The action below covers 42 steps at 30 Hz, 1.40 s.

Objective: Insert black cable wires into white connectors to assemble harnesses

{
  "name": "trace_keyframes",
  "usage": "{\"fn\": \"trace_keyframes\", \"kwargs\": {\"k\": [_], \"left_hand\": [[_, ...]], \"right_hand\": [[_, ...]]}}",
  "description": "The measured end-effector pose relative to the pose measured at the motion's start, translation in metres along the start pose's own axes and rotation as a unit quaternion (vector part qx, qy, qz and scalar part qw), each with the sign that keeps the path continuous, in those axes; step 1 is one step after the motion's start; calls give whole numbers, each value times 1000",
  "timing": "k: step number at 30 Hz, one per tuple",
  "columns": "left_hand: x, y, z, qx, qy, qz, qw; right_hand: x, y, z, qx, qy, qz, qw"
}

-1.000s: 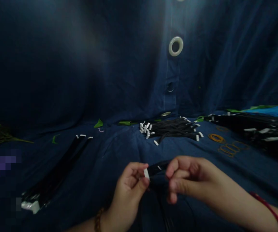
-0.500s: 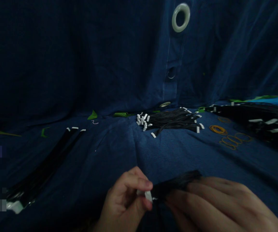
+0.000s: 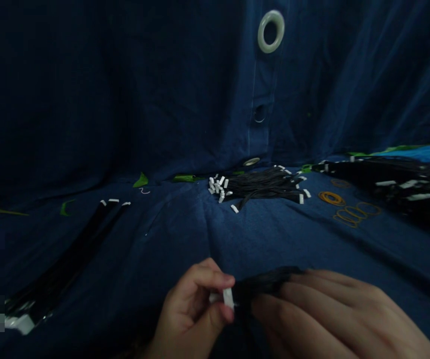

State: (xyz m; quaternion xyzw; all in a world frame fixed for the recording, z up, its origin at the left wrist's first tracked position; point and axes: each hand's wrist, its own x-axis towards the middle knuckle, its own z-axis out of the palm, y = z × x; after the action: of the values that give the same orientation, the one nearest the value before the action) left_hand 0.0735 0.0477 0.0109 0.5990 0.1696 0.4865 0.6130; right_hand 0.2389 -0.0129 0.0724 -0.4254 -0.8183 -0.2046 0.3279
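Note:
My left hand (image 3: 190, 311) pinches a small white connector (image 3: 228, 298) between thumb and fingers, at the end of a bundle of thin black wires (image 3: 265, 281). My right hand (image 3: 323, 316) lies close beside it, its fingers closed over the bundle. Much of the wire is hidden under that hand. Another white tip (image 3: 214, 298) shows partly behind my left fingers.
On the dark blue cloth (image 3: 155, 234) lie a wire pile with white ends (image 3: 261, 184), a larger bundle (image 3: 397, 182), a long black bundle (image 3: 76, 249), orange rubber bands (image 3: 332, 198) and green leaves (image 3: 140, 180). A metal-ringed grommet (image 3: 270, 31) sits in the cloth behind.
Since a second ago, my right hand has come down over the wires and closed on them, and the hands sit lower in view. Over the last half second, the bundle is more covered.

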Motion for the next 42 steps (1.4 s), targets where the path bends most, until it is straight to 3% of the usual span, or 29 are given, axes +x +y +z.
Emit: {"fn": "trace_keyframes", "kwargs": {"k": [13,20,28,31,37,42], "left_hand": [[1,-1,1,5,15,-12,1000],[-2,-7,-4,33,-11,10,999],[-3,-9,-5,62,5,-66,996],[2,-9,-3,63,14,-93,994],[9,-10,-3,78,50,-158,983],[14,-20,-9,144,39,-129,980]], "right_hand": [[-6,4,1,34,-91,0,995],[-6,3,3,59,-112,11,992],[-9,2,15,83,-111,26,990],[-11,6,16,95,-139,34,985],[1,20,-2,179,-79,201,960],[6,20,7,226,-248,315,888]]}}
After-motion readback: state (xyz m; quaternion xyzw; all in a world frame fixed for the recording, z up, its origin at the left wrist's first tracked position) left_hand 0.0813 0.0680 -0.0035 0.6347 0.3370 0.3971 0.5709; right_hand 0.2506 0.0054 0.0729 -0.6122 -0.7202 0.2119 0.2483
